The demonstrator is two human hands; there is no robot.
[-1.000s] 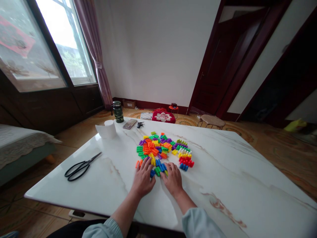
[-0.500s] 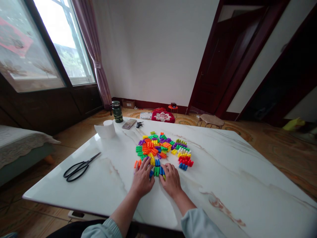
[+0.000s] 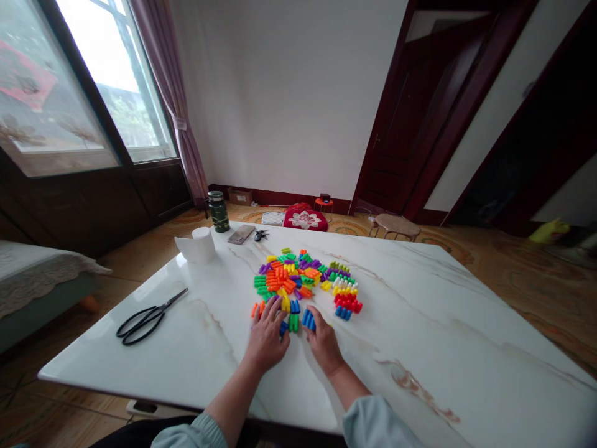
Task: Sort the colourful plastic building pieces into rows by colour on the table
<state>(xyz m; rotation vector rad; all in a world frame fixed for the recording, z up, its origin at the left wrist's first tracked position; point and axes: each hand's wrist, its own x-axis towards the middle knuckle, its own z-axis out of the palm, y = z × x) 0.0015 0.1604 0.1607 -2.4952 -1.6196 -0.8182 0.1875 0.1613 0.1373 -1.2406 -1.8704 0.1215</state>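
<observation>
Between the thumb and fingers of my right hand [image 3: 323, 339] is a blue plastic toy block [image 3: 308, 319] with rounded, finger-like ridges. My left hand [image 3: 267, 336] lies with fingers stretched over the near edge of the pile, touching blocks; orange blocks [image 3: 255, 310] show to its left and a dark blue block [image 3: 283, 327] by its thumb. A green block [image 3: 293, 323] stands between my hands, with another blue block [image 3: 295, 306] just behind it. Beyond them spreads a pile of mixed coloured blocks [image 3: 280, 275]. What lies under my left palm is hidden.
Rows sorted by colour, including red blocks [image 3: 347, 302], stand right of the pile. Black scissors [image 3: 152, 317] lie at left on the marble-patterned table [image 3: 420, 311]. Farther back are a white paper roll [image 3: 201, 244], a phone [image 3: 241, 234], keys [image 3: 260, 235] and a green flask [image 3: 218, 211].
My right hand has closed its fingers around a blue block and tilted it up, slightly apart from the green one. My left hand stays nearly in place.
</observation>
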